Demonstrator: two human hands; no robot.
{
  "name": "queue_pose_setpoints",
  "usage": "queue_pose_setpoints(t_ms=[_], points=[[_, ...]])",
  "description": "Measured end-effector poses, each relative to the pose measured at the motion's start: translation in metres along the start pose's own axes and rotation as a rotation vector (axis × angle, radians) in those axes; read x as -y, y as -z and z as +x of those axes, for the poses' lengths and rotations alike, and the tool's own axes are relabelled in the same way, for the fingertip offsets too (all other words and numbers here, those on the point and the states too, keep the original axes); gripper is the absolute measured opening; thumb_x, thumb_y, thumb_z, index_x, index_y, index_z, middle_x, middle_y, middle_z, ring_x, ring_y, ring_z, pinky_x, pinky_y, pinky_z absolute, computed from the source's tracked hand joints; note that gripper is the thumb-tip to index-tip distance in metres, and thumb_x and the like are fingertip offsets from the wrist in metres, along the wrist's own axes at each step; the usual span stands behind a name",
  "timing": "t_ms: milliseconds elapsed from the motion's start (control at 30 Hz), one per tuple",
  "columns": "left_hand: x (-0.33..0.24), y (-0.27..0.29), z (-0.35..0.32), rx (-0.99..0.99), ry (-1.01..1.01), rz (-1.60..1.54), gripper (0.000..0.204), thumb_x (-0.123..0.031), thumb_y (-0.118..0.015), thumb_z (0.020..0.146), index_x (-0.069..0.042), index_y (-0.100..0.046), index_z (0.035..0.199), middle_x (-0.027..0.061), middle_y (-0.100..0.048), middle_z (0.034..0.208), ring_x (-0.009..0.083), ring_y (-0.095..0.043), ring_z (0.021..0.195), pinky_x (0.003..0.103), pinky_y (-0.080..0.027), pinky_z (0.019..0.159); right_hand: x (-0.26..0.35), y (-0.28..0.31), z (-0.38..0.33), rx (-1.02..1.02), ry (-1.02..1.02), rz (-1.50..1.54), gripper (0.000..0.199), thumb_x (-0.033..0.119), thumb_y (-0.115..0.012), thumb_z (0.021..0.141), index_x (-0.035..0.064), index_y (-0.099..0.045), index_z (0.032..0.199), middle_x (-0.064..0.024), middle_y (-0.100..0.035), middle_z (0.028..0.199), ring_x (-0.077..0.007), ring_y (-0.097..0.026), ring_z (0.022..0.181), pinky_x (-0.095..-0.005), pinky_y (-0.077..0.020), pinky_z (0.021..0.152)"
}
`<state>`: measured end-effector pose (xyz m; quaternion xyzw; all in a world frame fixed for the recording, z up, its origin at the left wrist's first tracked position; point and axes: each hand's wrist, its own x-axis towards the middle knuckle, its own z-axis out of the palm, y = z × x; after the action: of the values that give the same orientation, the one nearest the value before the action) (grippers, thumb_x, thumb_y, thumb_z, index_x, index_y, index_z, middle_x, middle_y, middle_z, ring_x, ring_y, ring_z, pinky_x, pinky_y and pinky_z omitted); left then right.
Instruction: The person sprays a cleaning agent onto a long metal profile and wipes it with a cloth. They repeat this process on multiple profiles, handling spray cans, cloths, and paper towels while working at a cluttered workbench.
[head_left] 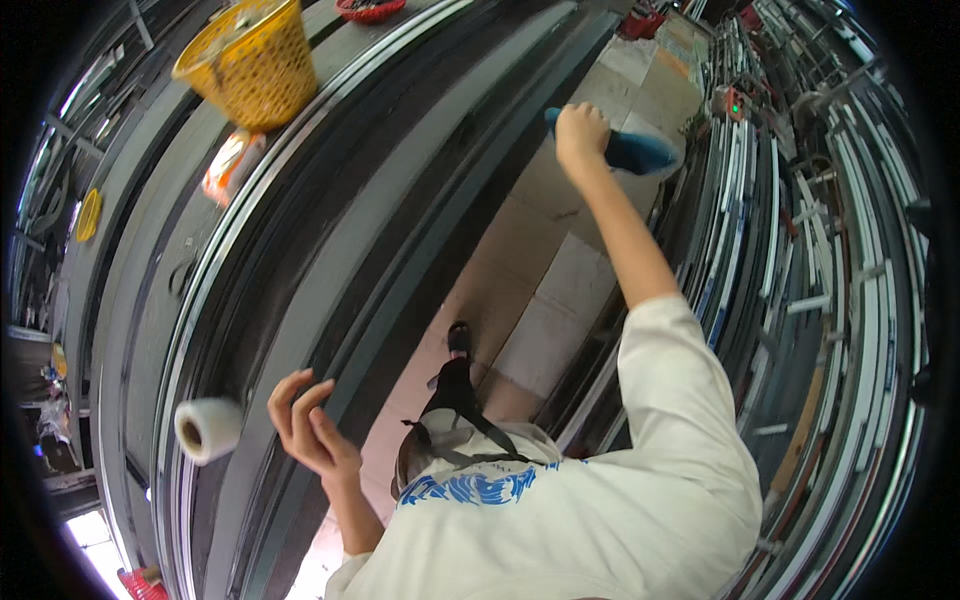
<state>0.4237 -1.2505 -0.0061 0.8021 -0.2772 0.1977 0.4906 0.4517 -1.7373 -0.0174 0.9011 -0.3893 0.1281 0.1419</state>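
My right hand is stretched far forward over the walkway, fingers closed round a dark blue object. The object is long and smeared by motion, so its kind cannot be made out. On the near left, my left hand is held up with its fingers loosely bent and apart, and nothing in it. Just left of that hand, a roll of clear plastic film lies on the long dark metal profiles.
A yellow plastic basket stands at the far left, with an orange-and-white packet beside it. Racks of long metal bars line the right side. A tiled walkway runs between the bench and racks. A red basket sits at the top.
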Motion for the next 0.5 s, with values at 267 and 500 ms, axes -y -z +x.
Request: queue_pose_setpoints(t_ms=[267, 500], points=[[-0.038, -0.208, 0.127, -0.001, 0.048, -0.116, 0.047, -0.033, -0.042, 0.105, -0.001, -0.072, 0.088, 0.0166, -0.063, 0.110, 0.0270, -0.060, 0.105, 0.039, -0.047, 0.089, -0.027, -0.088, 0.034, -0.346, 1.039, 0.678, 0.035, 0.013, -0.053, 0.092, 0.0095, -0.069, 0.123, -0.0092, -0.067, 0.126, -0.0223, -0.064, 0.105, -0.0379, -0.0479, 0.097], [-0.086, -0.400, 0.212, 0.090, 0.011, -0.314, 0.055, -0.038, -0.038, 0.105, 0.000, -0.071, 0.084, 0.0170, -0.063, 0.109, 0.0246, -0.060, 0.103, 0.038, -0.047, 0.088, -0.239, -0.142, 0.284, -0.164, -0.061, 0.304, 0.025, -0.001, -0.052, 0.089, 0.0022, -0.069, 0.107, -0.0183, -0.068, 0.109, -0.0348, -0.063, 0.104, -0.0435, -0.0509, 0.090]])
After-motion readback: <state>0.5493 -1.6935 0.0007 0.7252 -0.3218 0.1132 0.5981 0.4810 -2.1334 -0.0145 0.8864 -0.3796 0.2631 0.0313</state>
